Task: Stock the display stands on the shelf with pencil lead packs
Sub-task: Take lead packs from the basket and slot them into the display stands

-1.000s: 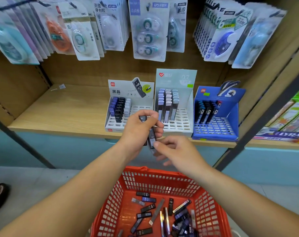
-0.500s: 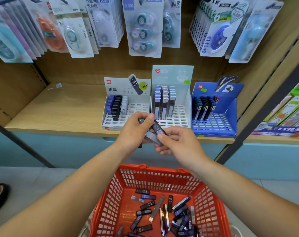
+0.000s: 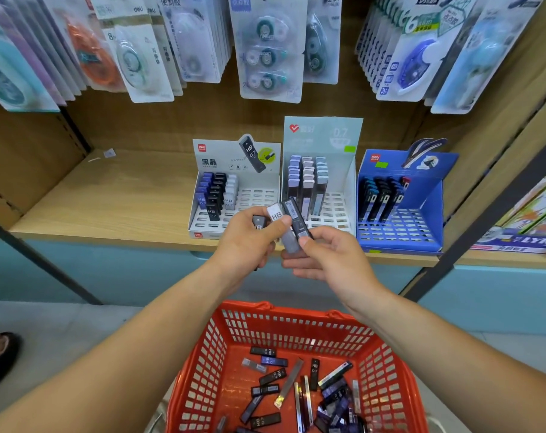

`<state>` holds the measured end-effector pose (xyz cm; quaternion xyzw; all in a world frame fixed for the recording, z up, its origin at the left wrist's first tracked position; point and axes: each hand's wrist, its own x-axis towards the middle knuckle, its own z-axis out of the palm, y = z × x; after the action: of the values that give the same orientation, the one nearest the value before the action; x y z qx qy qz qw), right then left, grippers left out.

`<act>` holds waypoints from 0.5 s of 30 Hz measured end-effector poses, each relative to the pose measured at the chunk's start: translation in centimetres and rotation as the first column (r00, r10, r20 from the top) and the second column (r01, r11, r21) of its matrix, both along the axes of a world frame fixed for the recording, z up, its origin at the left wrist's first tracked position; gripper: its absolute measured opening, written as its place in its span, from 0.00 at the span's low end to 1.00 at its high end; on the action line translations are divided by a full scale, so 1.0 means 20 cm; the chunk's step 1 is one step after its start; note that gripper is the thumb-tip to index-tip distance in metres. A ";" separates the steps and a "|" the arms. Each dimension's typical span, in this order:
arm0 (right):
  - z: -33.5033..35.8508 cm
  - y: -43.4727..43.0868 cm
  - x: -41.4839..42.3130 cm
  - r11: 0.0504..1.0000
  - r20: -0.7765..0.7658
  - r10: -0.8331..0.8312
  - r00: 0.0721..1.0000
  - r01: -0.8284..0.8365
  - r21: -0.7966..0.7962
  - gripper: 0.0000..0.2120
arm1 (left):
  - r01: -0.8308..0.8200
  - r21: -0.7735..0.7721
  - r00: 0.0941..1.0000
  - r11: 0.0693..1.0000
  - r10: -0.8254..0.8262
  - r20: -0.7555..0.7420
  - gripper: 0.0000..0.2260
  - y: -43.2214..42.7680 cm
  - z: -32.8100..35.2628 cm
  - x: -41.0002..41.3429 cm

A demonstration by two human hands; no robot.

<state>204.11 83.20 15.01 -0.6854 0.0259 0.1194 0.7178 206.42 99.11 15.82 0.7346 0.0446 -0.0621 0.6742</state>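
My left hand point(image 3: 249, 242) grips a small bunch of pencil lead packs point(image 3: 276, 215), one with a white HB cap on top. My right hand point(image 3: 331, 260) pinches the lower end of a dark lead pack point(image 3: 295, 218) fanned out from that bunch. Both hands hover at the shelf's front edge, before the white stand point(image 3: 203, 226) and the pale tall stand point(image 3: 346, 214). The blue stand point(image 3: 421, 226) stands to the right. Each stand holds rows of packs at its back, with vacant slots in front. Several loose packs point(image 3: 296, 392) lie in the red basket point(image 3: 203, 370) below.
The wooden shelf point(image 3: 109, 201) carries the three stands. Correction tape blister packs point(image 3: 265, 51) hang above it on pegs. A dark metal upright point(image 3: 484, 223) slants at the right, with boxed goods point(image 3: 534, 220) beyond. A shoe point(image 3: 0, 354) shows on the floor at left.
Both hands have risen slightly toward the stands. My right hand has drawn the dark pack further out of the bunch, so it now stands more upright beside the white-capped pack.
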 end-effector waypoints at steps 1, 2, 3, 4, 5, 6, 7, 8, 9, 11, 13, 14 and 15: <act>0.00 0.01 0.00 1.000 -0.001 -0.013 1.000 0.013 0.010 0.08 | -0.007 0.021 1.000 1.000 0.007 0.009 0.10 0.01 0.01 0.00; -0.01 0.01 0.01 0.999 0.007 -0.031 1.000 0.031 0.011 0.08 | -0.014 0.042 1.000 0.999 0.013 0.023 0.12 0.03 0.01 -0.01; -0.01 0.02 0.01 0.999 0.021 -0.048 0.999 0.048 0.004 0.07 | -0.016 0.067 0.999 0.998 0.013 0.034 0.12 0.04 0.01 -0.01; -0.01 0.02 0.01 0.998 0.035 -0.061 0.998 0.061 0.001 0.07 | -0.017 0.099 0.999 0.995 0.013 0.044 0.12 0.06 0.02 -0.01; -0.02 0.03 0.02 0.997 0.048 -0.072 0.996 0.072 0.004 0.07 | -0.019 0.126 0.999 0.992 0.013 0.051 0.10 0.09 0.02 -0.02; -0.02 0.04 0.02 0.997 0.064 -0.081 0.995 0.081 0.014 0.07 | -0.022 0.144 0.998 0.989 0.014 0.056 0.09 0.11 0.03 -0.03; -0.02 0.04 0.02 0.996 0.086 -0.087 0.992 0.086 0.022 0.08 | -0.025 0.153 0.998 0.988 0.016 0.058 0.09 0.14 0.03 -0.04; -0.03 0.05 0.02 0.996 0.111 -0.088 0.990 0.086 0.024 0.08 | -0.025 0.152 0.998 0.988 0.016 0.060 0.09 0.16 0.03 -0.04; -0.03 0.06 0.02 0.997 0.136 -0.082 0.987 0.081 0.016 0.10 | -0.025 0.132 0.998 0.991 0.017 0.060 0.08 0.19 0.03 -0.05; -0.02 0.08 0.03 0.999 0.172 -0.051 0.984 0.053 -0.006 0.12 | -0.037 0.077 0.997 0.996 0.032 0.066 0.08 0.24 0.03 -0.07; -0.01 0.10 0.05 1.000 0.186 -0.012 0.983 0.017 -0.024 0.12 | -0.047 0.075 0.995 0.996 0.040 0.092 0.07 0.29 0.03 -0.08; -0.01 0.12 0.06 0.999 0.188 0.009 0.982 -0.002 -0.033 0.11 | -0.048 0.092 0.994 0.995 0.038 0.107 0.07 0.31 0.03 -0.08; 0.00 0.14 0.07 0.999 0.194 0.029 0.981 -0.020 -0.049 0.10 | -0.047 0.114 0.992 0.992 0.033 0.120 0.07 0.33 0.03 -0.09</act>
<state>205.55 85.98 15.02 -0.7109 -0.0501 0.0597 0.6990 204.69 105.62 16.34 0.7740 0.0230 -0.0025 0.6328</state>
